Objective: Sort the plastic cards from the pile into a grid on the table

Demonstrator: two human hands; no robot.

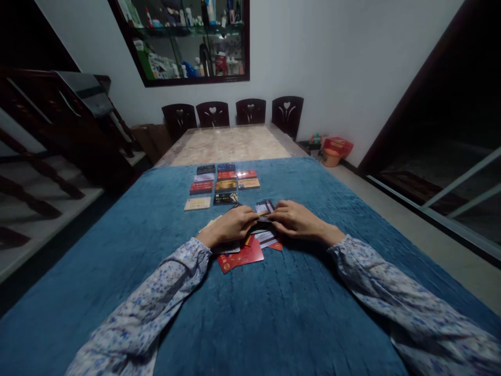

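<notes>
Both hands meet over a loose heap of plastic cards on a blue cloth. My left hand has its fingers closed on the left end of a dark card. On that card's right end, the fingers of my right hand are closed too. Under and around the hands lie red cards and a white card with a dark stripe. My fingers and palms hide part of the heap. Beyond it, several small card stacks stand in rows, among them a black stack and a cream stack.
The cloth covers the near part of a long marble-topped table. Several dark wooden chairs stand at its far end. To the right on the floor is an orange bucket with a red bag. A wooden stair railing runs along the left.
</notes>
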